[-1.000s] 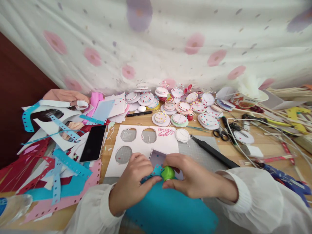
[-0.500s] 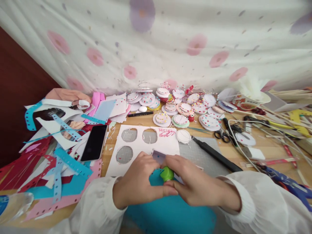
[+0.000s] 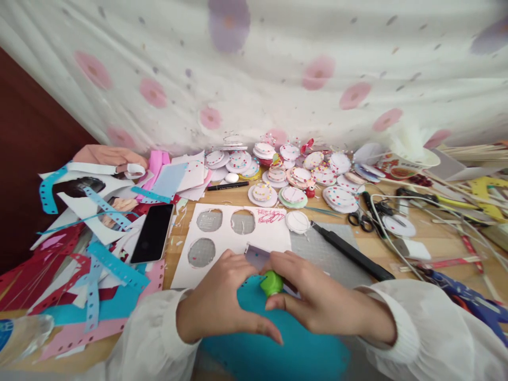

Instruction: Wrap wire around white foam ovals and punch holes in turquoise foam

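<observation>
My right hand [image 3: 307, 293] is curled around a small paper punch with a green lever [image 3: 272, 284] and a pale lilac body [image 3: 257, 256]. A bright blue sheet of paper [image 3: 273, 344] lies under both hands, its upper edge at the punch. My left hand [image 3: 224, 299] is on the other side, its fingertips against the punch and the paper's edge. Its thumb stretches out over the sheet, well apart from the fingers. Beyond the hands lies a white card [image 3: 230, 241] with round holes cut out and red scribble.
Several stacked paper discs with coloured dots [image 3: 293, 196] stand along the curtain [image 3: 254, 95]. Paper scraps [image 3: 99, 264] and a phone [image 3: 153, 233] lie left. A black pen-shaped tool [image 3: 353, 251], scissors [image 3: 361, 222], a white cable [image 3: 391, 243] and pliers [image 3: 472, 296] lie right.
My left thumb has come away from the right thumb and dropped lower over the blue sheet, opening the hand. My right hand stays on the punch.
</observation>
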`<state>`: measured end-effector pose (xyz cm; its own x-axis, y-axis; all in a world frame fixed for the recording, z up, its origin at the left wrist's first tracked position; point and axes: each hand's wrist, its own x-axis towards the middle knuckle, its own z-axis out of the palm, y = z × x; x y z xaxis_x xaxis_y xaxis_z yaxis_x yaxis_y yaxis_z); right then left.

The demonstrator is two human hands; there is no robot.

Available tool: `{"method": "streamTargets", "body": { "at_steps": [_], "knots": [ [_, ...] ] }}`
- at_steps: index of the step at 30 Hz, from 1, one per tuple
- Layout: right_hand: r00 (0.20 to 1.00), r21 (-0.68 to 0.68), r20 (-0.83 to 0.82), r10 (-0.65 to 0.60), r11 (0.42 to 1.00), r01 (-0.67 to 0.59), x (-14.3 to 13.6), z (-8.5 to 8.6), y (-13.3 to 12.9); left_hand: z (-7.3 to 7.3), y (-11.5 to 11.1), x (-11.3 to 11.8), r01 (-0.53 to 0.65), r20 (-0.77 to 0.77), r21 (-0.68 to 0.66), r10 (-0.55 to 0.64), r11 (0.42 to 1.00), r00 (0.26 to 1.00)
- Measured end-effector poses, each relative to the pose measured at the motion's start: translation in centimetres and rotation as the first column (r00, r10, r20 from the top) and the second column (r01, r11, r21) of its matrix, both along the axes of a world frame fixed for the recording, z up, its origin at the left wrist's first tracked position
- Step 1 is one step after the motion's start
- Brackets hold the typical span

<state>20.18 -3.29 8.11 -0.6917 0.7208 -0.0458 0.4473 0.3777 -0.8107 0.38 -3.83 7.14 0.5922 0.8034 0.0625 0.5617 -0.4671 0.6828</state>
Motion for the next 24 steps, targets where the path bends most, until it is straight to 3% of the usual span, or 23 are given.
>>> {"method": "streamTargets", "body": {
  "at_steps": [2, 5, 7, 11, 19, 24],
  "knots": [
    [0.997, -0.143, -0.077, -0.027, 0.99, 0.015, 0.4, 0.0, 0.2, 0.1, -0.3, -0.6, 0.017, -0.039, -0.043, -0.019, 0.999, 0.999],
    [0.968, -0.379, -0.235, -0.091, 0.925, -0.005, 1.1, -0.5, 0.6, 0.3, -0.7, -1.5, -0.015, -0.05, -0.093, 0.011, 0.996, 0.999],
    [0.966, -0.445, -0.235, -0.109, 0.895, -0.008, 1.4, -1.1, 0.6, 0.4, -0.9, -1.9, -0.057, -0.046, -0.127, 0.051, 0.99, 0.998],
    [0.995, -0.341, -0.021, -0.1, 0.936, 0.086, 1.8, -1.8, 0.0, 0.2, -1.0, -2.1, -0.144, -0.067, -0.192, 0.133, 0.971, 0.989],
    [0.996, -0.133, 0.02, -0.086, 0.987, 0.087, 1.3, 0.8, -0.3, 0.0, -1.5, -1.2, -0.208, -0.068, -0.295, 0.197, 0.933, 0.978],
    [0.991, -0.04, 0.118, -0.056, 0.997, 0.062, 0.9, 1.0, -0.2, 0.0, -1.4, -0.2, -0.215, -0.074, -0.283, 0.203, 0.935, 0.976]
  ]
}}
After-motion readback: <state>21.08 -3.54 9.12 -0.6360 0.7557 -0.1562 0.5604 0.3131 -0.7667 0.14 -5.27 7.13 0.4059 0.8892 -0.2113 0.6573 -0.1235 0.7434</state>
